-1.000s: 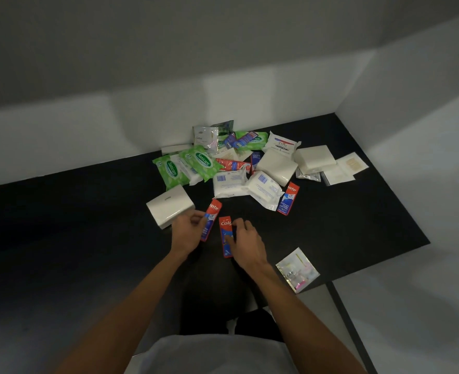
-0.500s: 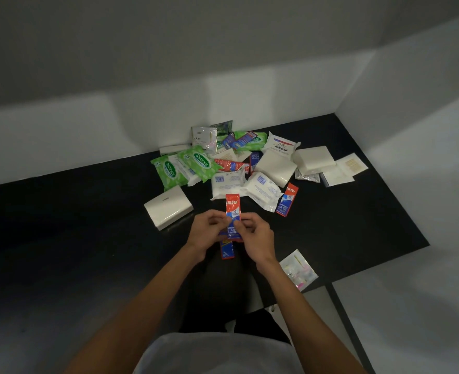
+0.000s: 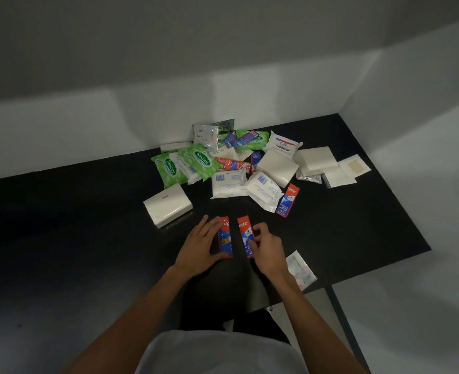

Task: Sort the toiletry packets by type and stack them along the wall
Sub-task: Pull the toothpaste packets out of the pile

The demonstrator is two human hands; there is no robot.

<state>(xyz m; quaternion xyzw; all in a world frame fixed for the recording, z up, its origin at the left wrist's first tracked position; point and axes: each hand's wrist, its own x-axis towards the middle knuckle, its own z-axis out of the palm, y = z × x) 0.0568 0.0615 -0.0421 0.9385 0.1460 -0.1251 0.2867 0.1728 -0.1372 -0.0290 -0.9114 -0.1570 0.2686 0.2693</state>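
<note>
Two red and blue toothpaste sachets lie side by side on the black table (image 3: 88, 225) in front of me. My left hand (image 3: 198, 249) rests with straight fingers on the left sachet (image 3: 226, 236), thumb at its lower end. My right hand (image 3: 267, 248) pinches the right sachet (image 3: 244, 233) at its edge with curled fingers. A third toothpaste sachet (image 3: 287, 200) lies further right. Behind them is a mixed heap: green wipes packs (image 3: 201, 160), white wipes packs (image 3: 228, 184), white soap bars (image 3: 316, 160) and a Dove sachet (image 3: 204, 136).
A white box (image 3: 167, 205) lies left of the heap. A clear packet (image 3: 301, 268) sits at the table's front edge by my right wrist. Flat plaster packets (image 3: 353, 166) lie at the right. White walls (image 3: 142, 125) close the back and the right side.
Both hands held one sachet up together half a second ago; now they have come apart and each sachet lies flat on the table under its own hand.
</note>
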